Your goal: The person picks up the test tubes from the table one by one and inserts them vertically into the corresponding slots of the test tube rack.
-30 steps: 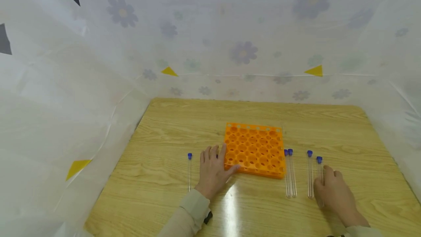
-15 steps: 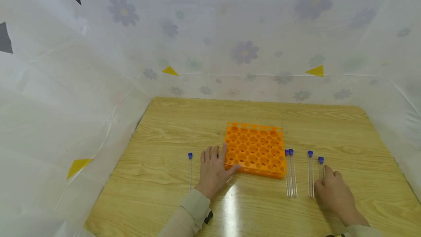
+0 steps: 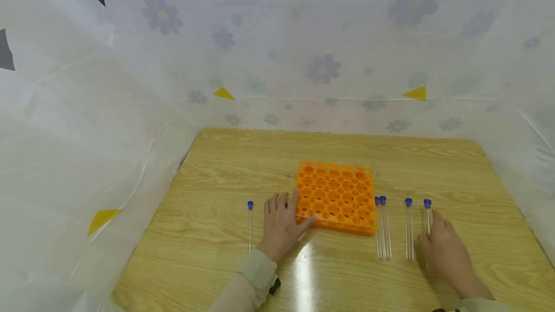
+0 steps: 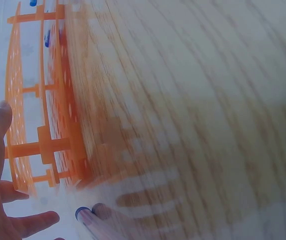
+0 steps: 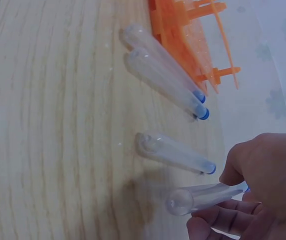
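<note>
My right hand (image 3: pixel 444 249) pinches a clear test tube with a blue cap (image 3: pixel 428 204) between thumb and fingers. In the right wrist view this test tube (image 5: pixel 203 196) points its rounded bottom toward the camera. Left of it lies another capped test tube (image 3: pixel 409 230), and a pair (image 3: pixel 383 230) sits close beside the orange tube rack (image 3: pixel 336 198). My left hand (image 3: pixel 279 230) rests against the rack's near left corner, fingers extended, thumb along the front edge. In the left wrist view, a capped tube (image 4: pixel 88 220) lies near those fingers; the hand mostly hides one in the head view.
A further capped test tube (image 3: pixel 250 225) lies left of my left hand. The wood-grain table (image 3: pixel 347 278) has a bright reflection near its front. White flowered sheeting (image 3: pixel 321 71) closes off the back and sides.
The test tube in my right hand has shifted slightly away from me and to the right, with its cap now higher in view. My left hand and the rack stay put.
</note>
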The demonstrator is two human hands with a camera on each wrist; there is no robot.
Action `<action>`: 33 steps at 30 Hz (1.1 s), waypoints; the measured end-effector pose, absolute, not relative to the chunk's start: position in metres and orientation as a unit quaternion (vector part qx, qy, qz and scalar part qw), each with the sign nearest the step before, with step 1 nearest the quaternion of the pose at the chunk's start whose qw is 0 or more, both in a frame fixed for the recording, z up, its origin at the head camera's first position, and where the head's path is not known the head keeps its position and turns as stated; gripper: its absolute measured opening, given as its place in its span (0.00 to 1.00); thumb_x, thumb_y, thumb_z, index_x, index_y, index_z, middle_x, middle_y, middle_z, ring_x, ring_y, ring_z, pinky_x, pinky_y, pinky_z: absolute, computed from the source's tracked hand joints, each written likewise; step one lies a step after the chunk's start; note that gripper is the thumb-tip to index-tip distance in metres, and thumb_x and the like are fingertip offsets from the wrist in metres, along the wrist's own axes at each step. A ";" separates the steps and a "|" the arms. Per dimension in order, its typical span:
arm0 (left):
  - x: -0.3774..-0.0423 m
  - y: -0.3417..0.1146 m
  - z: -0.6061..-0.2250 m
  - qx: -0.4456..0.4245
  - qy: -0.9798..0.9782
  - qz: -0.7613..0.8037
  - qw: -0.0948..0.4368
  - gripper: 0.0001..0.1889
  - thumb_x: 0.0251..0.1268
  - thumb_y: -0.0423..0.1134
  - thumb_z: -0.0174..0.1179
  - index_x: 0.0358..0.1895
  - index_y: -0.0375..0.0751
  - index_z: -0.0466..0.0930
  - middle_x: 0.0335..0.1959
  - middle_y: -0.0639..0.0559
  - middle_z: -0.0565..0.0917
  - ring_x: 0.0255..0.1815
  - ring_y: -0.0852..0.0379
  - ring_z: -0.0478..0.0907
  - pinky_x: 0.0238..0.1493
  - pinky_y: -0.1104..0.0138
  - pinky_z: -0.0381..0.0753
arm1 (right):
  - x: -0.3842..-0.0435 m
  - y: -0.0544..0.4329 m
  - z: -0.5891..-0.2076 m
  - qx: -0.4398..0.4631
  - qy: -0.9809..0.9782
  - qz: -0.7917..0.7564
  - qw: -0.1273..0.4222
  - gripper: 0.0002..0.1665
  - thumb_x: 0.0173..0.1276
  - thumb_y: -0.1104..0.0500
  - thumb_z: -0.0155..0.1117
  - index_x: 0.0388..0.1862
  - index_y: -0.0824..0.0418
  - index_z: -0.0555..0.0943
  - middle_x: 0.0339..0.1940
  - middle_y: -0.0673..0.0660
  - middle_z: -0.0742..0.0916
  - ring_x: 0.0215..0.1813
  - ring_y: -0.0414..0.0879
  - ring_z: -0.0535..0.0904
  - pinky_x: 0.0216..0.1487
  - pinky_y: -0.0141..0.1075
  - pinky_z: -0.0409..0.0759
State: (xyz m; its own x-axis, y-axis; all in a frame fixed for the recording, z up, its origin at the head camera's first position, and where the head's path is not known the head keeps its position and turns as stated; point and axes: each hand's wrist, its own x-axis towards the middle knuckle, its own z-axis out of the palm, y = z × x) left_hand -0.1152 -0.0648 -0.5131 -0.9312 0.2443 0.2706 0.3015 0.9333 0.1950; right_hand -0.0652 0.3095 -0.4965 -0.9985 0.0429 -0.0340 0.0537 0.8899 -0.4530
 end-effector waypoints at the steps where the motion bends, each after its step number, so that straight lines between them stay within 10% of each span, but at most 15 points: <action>1: -0.115 -0.065 -0.513 -0.140 -0.975 -0.117 0.123 0.46 0.62 0.75 0.48 0.76 0.47 0.61 0.62 0.41 0.74 0.66 0.38 0.68 0.67 0.45 0.67 | -0.065 0.309 -0.496 0.022 0.972 -0.235 0.006 0.41 0.65 0.65 0.51 0.68 0.90 0.49 0.44 0.86 0.73 0.31 0.62 0.76 0.27 0.48 0.78; 10: -0.115 -0.064 -0.511 -0.136 -0.977 -0.116 0.112 0.46 0.63 0.75 0.49 0.76 0.48 0.60 0.63 0.41 0.74 0.67 0.38 0.68 0.68 0.44 0.66 | -0.066 0.299 -0.490 -0.005 0.964 -0.258 -0.069 0.42 0.63 0.68 0.56 0.72 0.83 0.53 0.36 0.66 0.76 0.32 0.50 0.71 0.25 0.32 0.66; 25: -0.114 -0.064 -0.509 -0.139 -0.977 -0.116 0.114 0.46 0.62 0.74 0.50 0.76 0.47 0.60 0.63 0.40 0.75 0.67 0.37 0.69 0.68 0.44 0.67 | -0.067 0.276 -0.460 -0.044 0.946 -0.305 -0.098 0.42 0.63 0.70 0.57 0.74 0.80 0.54 0.42 0.66 0.79 0.32 0.26 0.69 0.24 0.29 0.73; 33: -0.114 -0.064 -0.510 -0.140 -0.976 -0.115 0.118 0.46 0.63 0.74 0.49 0.76 0.47 0.61 0.63 0.40 0.75 0.66 0.37 0.69 0.67 0.44 0.68 | -0.068 0.261 -0.442 -0.049 0.936 -0.332 -0.102 0.34 0.65 0.70 0.60 0.69 0.78 0.64 0.44 0.67 0.81 0.40 0.40 0.80 0.29 0.28 0.81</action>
